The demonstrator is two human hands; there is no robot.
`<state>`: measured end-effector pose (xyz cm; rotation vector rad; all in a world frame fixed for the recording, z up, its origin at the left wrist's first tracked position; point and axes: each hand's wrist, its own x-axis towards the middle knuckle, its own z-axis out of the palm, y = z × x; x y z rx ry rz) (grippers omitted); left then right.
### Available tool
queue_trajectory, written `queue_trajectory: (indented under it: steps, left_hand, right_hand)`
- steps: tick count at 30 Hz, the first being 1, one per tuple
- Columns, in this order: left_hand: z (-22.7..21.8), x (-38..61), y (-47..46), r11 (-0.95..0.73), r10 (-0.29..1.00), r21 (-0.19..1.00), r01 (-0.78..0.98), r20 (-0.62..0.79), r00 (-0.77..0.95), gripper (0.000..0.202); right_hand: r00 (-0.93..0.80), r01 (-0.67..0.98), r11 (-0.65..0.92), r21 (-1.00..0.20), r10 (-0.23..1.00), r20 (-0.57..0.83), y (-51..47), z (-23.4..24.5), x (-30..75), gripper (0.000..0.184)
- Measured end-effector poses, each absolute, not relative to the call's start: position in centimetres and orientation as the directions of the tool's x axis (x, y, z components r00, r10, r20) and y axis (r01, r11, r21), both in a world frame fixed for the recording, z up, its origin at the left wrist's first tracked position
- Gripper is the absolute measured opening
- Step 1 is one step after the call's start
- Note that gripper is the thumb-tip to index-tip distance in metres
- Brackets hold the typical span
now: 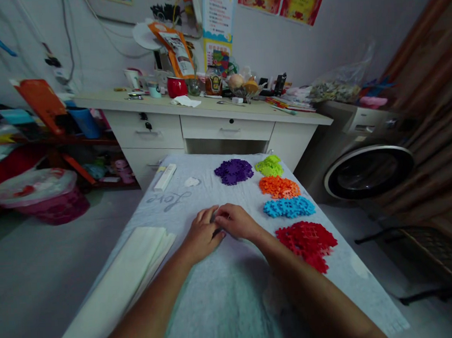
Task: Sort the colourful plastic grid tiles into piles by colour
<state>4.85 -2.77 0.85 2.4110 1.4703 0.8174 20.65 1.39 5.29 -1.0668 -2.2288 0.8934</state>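
My left hand (201, 236) and my right hand (237, 222) meet at the middle of a cloth-covered table (203, 303), fingers curled together over something small that I cannot make out. To the right lie piles of flat plastic building pieces: red (307, 240) nearest my right forearm, then blue (288, 207), orange (279, 187), green (269, 166) and purple (234, 171) farther back.
A stack of folded white sheets (121, 282) lies at the table's left edge. A white tube box (165, 177) and a small white piece (191, 181) sit at the far side. Beyond stand a cluttered desk (207, 120), a washing machine (367, 168) and a pink bin (40, 195).
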Motion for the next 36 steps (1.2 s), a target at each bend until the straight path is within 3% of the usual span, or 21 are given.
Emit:
queue_trajectory:
  steps: [4,8,12,16,36]
  left_hand:
    - [1.0,5.6,-3.3,-0.528,0.848,0.449,0.721,0.321,0.421,0.035]
    - [1.3,6.1,-3.8,-0.537,0.843,0.508,0.674,0.290,0.453,0.035]
    - [1.8,6.2,-4.1,-0.542,0.827,0.573,0.615,0.234,0.511,0.029]
    - [1.8,6.0,-3.9,-0.528,0.827,0.614,0.587,0.216,0.519,0.023]
    - [1.0,5.5,-3.7,-0.488,0.844,0.657,0.574,0.188,0.502,0.022]
  right_hand:
    - [-0.582,0.186,0.350,-0.918,0.792,0.184,0.3,4.0,21.7,0.010]
    - [-0.634,-0.004,0.181,-0.983,0.760,0.143,-0.2,3.4,22.4,0.022]
    - [-0.671,-0.027,0.063,-0.998,0.739,0.065,-0.5,3.4,22.9,0.035]
    - [-0.676,-0.076,0.056,-0.995,0.731,0.093,-0.6,3.7,23.1,0.045]
    - [-0.739,-0.096,-0.101,-0.990,0.674,0.003,-0.2,3.2,23.5,0.044]
